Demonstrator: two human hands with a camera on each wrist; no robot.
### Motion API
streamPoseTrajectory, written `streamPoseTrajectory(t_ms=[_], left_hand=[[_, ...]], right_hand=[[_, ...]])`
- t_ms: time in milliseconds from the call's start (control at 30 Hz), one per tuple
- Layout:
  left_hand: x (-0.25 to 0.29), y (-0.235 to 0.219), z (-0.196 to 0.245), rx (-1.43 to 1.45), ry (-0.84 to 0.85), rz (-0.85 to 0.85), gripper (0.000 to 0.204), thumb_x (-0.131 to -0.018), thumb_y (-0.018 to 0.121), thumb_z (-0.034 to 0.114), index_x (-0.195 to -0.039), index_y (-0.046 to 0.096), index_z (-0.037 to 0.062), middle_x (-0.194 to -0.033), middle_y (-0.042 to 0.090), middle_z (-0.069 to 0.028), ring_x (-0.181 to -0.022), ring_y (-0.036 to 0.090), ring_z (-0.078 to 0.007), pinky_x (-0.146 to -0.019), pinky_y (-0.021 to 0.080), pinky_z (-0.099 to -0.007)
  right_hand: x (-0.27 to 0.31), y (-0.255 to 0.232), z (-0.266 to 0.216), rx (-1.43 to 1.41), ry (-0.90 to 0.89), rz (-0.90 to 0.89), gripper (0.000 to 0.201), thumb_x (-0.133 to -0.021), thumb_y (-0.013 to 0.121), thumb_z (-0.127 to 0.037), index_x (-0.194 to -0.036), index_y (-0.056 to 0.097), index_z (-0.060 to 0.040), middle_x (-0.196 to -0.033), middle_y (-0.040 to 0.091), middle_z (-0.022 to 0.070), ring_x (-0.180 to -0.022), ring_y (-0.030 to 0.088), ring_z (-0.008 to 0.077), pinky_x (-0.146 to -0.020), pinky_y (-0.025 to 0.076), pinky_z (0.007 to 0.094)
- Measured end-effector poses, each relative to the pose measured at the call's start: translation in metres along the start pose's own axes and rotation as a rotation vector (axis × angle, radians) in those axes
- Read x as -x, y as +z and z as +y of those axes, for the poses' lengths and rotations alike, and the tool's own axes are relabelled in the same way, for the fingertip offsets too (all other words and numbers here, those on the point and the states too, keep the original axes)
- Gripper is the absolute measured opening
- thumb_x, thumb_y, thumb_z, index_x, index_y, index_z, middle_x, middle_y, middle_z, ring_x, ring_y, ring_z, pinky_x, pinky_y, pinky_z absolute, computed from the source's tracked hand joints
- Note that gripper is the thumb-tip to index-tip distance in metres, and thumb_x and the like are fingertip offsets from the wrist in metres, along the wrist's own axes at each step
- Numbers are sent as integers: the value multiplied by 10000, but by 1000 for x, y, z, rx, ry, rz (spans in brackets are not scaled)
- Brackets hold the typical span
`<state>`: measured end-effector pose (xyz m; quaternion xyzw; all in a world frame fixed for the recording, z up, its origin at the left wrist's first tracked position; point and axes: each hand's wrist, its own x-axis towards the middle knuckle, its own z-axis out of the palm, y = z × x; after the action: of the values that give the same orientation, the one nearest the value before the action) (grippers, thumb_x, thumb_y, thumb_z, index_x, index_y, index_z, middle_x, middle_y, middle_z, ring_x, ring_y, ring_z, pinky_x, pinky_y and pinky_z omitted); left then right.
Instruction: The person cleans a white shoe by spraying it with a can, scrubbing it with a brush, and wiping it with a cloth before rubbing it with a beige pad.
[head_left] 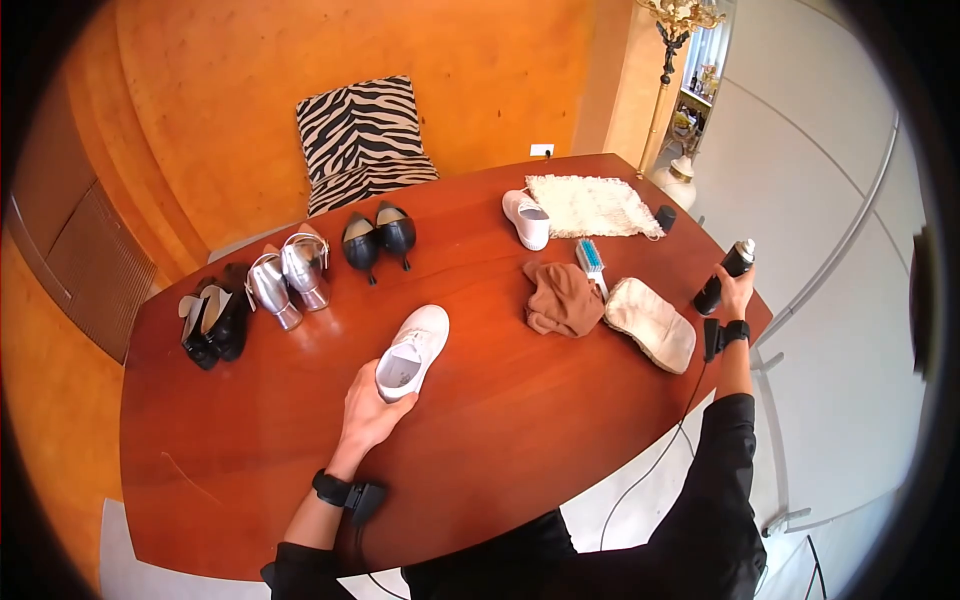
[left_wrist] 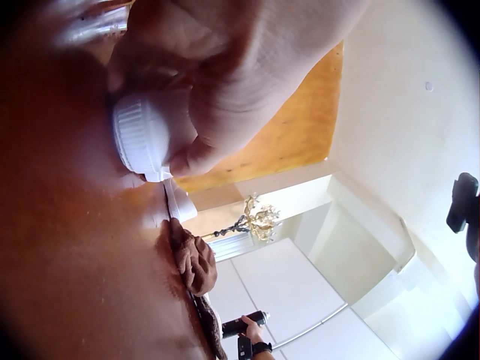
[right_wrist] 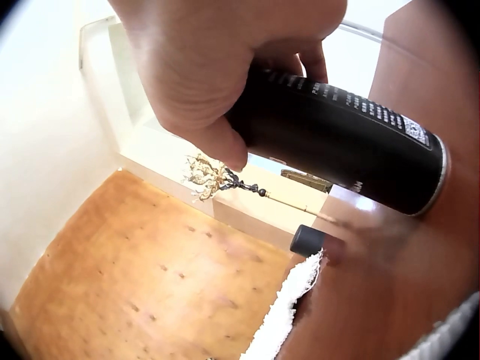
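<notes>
My left hand [head_left: 372, 408] grips a white lace-up sneaker [head_left: 420, 340] by its heel, low over the middle of the table; the toe points away from me. The left wrist view shows the heel's ribbed sole edge [left_wrist: 135, 139] with the thumb along the shoe's side. At the right edge of the table my right hand [head_left: 738, 288] holds a black spray can [head_left: 738, 260], its fingers wrapped around the body. In the right wrist view, small white print and a square code show on the can [right_wrist: 360, 142]. The matching white sneaker [head_left: 528, 218] stands near the back.
Black shoes [head_left: 225, 322], silver heels [head_left: 300, 270] and black pumps [head_left: 380, 238] line the left back. A brown cloth [head_left: 563, 298], a blue-bristled brush [head_left: 590, 256], a cream pad [head_left: 650, 322], a fringed white mat [head_left: 590, 205] and a black cap [head_left: 665, 217] lie to the right.
</notes>
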<state>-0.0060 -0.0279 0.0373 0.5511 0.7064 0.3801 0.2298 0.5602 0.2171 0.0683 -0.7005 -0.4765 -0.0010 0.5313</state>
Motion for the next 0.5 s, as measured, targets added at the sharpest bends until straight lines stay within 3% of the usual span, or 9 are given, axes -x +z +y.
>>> streamPoseTrajectory(t_ms=[300, 500], left_hand=[[0, -1, 3, -12, 6, -25, 561, -662, 750, 212, -1131, 511, 19, -1132, 547, -163, -1068, 534, -311, -901, 437, -398], [-1, 0, -2, -33, 35, -14, 562, -662, 741, 228, -1120, 507, 3, -1110, 550, -193, -1040, 540, -338, -885, 442, -413]], right_hand=[[8, -11, -9, 47, -29, 19, 579, -658, 744, -288, -1061, 484, 37, -919, 628, 201, -853, 625, 323, -759, 482, 385], [10, -30, -31, -68, -71, 104, 479, -661, 738, -273, -973, 522, 18, -829, 623, 145, -760, 613, 238, -723, 489, 351]])
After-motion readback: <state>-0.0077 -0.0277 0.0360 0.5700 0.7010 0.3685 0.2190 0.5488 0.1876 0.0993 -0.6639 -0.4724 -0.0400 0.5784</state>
